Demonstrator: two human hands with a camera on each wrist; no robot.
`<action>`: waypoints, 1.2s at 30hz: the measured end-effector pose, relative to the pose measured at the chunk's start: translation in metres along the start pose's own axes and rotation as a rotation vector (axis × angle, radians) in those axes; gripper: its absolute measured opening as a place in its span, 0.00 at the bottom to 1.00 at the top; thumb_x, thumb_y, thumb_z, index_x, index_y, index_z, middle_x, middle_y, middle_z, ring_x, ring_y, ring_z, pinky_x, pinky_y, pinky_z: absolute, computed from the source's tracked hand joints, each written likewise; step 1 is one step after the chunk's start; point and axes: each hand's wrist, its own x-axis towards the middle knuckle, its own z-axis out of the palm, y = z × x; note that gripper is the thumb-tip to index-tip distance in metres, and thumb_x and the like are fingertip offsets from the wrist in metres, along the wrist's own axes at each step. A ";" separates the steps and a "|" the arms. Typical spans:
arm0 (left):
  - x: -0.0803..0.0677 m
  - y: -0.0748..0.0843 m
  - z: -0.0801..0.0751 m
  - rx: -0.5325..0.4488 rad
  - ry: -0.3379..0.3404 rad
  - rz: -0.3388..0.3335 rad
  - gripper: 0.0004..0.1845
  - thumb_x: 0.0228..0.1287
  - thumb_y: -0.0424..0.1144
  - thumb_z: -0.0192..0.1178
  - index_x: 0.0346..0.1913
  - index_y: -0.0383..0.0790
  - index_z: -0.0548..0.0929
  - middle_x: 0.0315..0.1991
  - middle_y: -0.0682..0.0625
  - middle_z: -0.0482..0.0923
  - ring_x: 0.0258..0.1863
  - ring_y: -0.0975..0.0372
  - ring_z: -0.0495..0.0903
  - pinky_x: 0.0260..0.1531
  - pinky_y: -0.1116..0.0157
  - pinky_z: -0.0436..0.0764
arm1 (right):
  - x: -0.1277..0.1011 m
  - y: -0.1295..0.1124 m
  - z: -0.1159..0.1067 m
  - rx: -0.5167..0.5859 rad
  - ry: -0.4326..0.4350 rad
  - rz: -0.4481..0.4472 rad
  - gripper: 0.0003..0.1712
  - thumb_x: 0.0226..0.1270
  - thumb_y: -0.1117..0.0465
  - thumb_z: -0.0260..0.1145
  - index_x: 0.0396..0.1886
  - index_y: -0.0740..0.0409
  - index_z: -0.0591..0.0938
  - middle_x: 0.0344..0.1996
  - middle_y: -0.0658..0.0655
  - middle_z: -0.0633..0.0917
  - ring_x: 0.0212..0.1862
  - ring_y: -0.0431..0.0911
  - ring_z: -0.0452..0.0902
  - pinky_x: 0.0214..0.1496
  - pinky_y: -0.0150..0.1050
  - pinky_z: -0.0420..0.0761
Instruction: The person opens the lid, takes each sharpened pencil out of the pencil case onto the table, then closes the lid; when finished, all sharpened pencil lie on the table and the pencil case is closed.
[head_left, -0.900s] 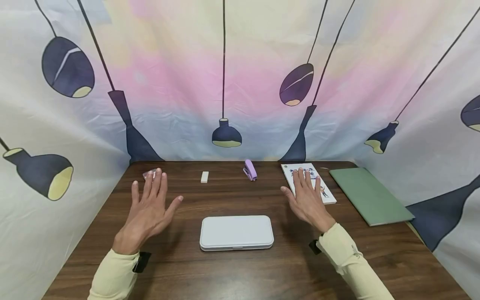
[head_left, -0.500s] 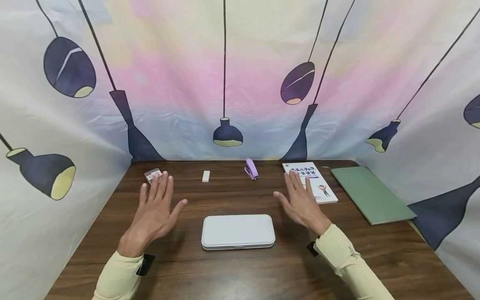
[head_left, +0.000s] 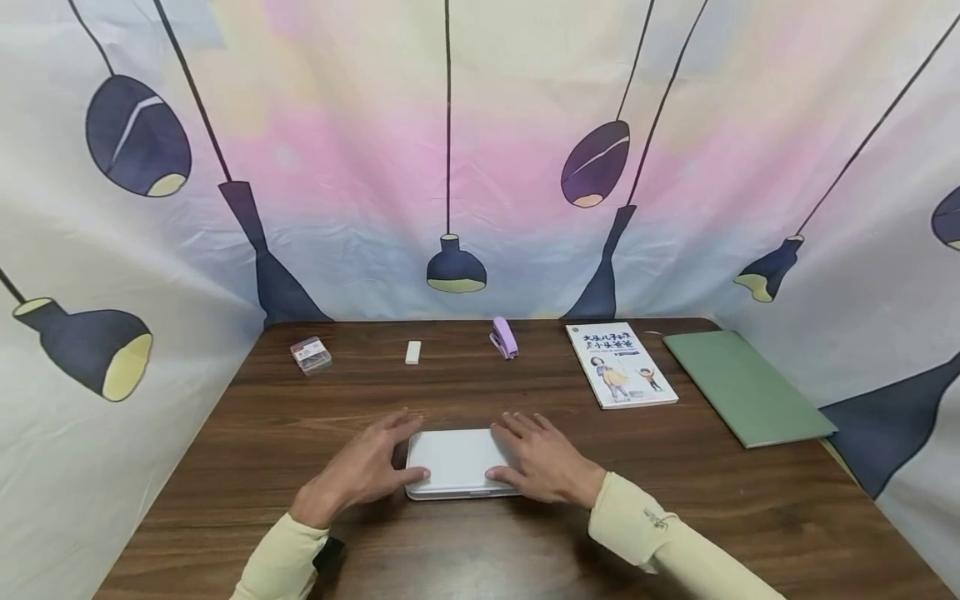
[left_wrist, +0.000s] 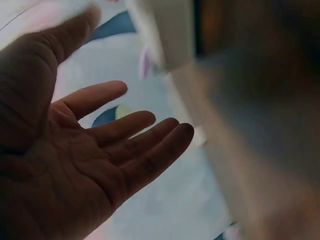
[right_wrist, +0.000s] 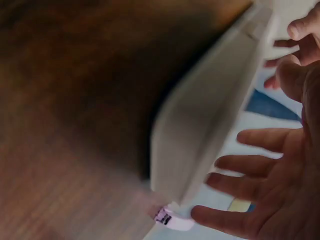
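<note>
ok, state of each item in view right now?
case: closed, flat on the table, a hand at each end
left hand: open, fingers on the case's left end
right hand: open, resting on the case's right end
stapler: closed
book: closed
green folder: closed, flat

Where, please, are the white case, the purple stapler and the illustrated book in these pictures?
white case (head_left: pixel 457 462): head view, bare lid between the hands.
purple stapler (head_left: pixel 505 337): head view, top of its body.
illustrated book (head_left: pixel 621 375): head view, middle of the cover.
</note>
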 end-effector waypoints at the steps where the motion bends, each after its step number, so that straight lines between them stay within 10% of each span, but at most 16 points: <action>1: 0.001 0.000 0.004 -0.017 -0.019 0.019 0.36 0.45 0.53 0.69 0.58 0.38 0.75 0.59 0.38 0.67 0.55 0.47 0.69 0.51 0.51 0.68 | 0.001 -0.001 0.002 -0.009 -0.001 -0.029 0.35 0.65 0.38 0.49 0.61 0.60 0.71 0.59 0.64 0.70 0.61 0.56 0.63 0.58 0.54 0.62; 7: 0.003 0.000 0.018 -0.102 -0.068 0.083 0.35 0.36 0.51 0.74 0.52 0.41 0.79 0.59 0.38 0.68 0.55 0.46 0.68 0.51 0.50 0.67 | 0.004 -0.008 0.008 -0.143 0.014 -0.136 0.41 0.56 0.33 0.55 0.56 0.61 0.73 0.54 0.66 0.73 0.54 0.60 0.70 0.52 0.53 0.69; 18: 0.003 0.007 0.028 -0.049 -0.038 0.040 0.33 0.30 0.42 0.73 0.49 0.45 0.80 0.57 0.36 0.67 0.52 0.43 0.69 0.47 0.47 0.69 | 0.004 -0.019 0.033 -0.743 0.249 -0.362 0.38 0.60 0.41 0.38 0.43 0.71 0.77 0.36 0.72 0.78 0.37 0.59 0.77 0.37 0.47 0.77; 29: 0.019 0.006 0.020 -0.070 -0.059 0.055 0.31 0.33 0.41 0.75 0.49 0.47 0.81 0.59 0.36 0.65 0.56 0.43 0.65 0.51 0.45 0.64 | 0.006 -0.009 0.028 -0.795 0.301 -0.387 0.34 0.65 0.46 0.36 0.45 0.70 0.76 0.36 0.71 0.80 0.38 0.58 0.78 0.39 0.47 0.77; 36: 0.011 -0.004 0.023 -0.121 -0.057 0.084 0.35 0.32 0.44 0.76 0.52 0.48 0.78 0.58 0.37 0.66 0.55 0.45 0.66 0.50 0.45 0.64 | 0.004 -0.004 0.025 -0.579 0.306 -0.417 0.30 0.69 0.46 0.38 0.47 0.67 0.73 0.38 0.66 0.78 0.40 0.55 0.76 0.42 0.43 0.76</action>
